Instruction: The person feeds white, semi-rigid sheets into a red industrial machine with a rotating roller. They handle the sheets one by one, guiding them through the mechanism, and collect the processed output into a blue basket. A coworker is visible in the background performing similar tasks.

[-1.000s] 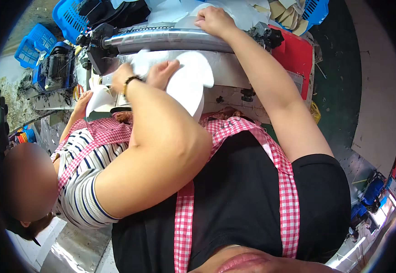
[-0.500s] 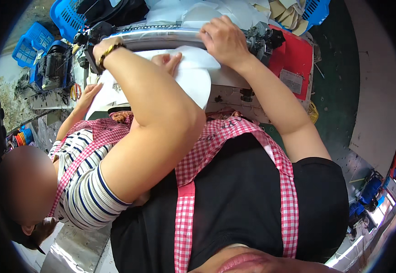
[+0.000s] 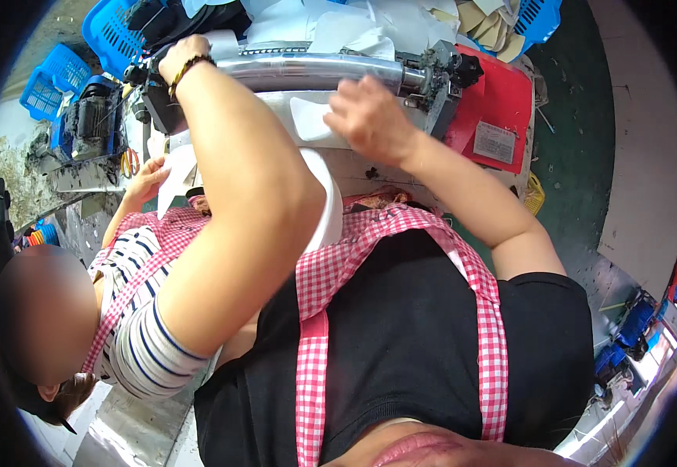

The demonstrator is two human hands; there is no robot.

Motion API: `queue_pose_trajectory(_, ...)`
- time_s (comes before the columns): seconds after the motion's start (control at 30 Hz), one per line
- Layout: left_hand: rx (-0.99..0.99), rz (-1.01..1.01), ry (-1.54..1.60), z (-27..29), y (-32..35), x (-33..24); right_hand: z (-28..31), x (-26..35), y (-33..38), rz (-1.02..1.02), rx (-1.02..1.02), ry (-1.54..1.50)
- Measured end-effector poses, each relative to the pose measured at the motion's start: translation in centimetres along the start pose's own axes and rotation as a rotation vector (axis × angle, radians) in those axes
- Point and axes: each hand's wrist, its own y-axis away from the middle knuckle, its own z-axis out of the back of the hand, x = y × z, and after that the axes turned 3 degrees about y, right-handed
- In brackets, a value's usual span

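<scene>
While the loosely curled right hand [image 3: 369, 121], grip too blurred to tell, has the white sheet [image 3: 309, 119] just leftward, left hand hidden, sheet-handling by the roller [image 3: 307, 71] beyond seemingly next needs a sure pinch.

A silver cylindrical metal roller [image 3: 315, 68] is lying crosswise, a thin white sheet [image 3: 307, 121] before it, loose white sheets [image 3: 342, 33] behind. A flat red rectangular panel [image 3: 502, 97] is lying right, a slotted blue plastic basket [image 3: 109, 35] behind left.
</scene>
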Motion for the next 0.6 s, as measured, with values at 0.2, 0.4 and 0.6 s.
queue_pose_trajectory(0.2, -0.015, -0.010, 0.042, -0.3, 0.0, 2.1, 0.0, -4.3, -2.0, -0.249, 0.127, 0.263)
queue_pose_trajectory(0.4, 0.133, 0.006, -0.036, -3.5, -0.6, 0.9, -2.7, -10.3, -9.0, -0.150, 0.327, 0.184)
queue_pose_trajectory(0.6, 0.170, -0.031, -0.116, -3.7, 1.3, 1.1, -7.8, -12.9, -12.0, -0.111, 0.845, 0.146)
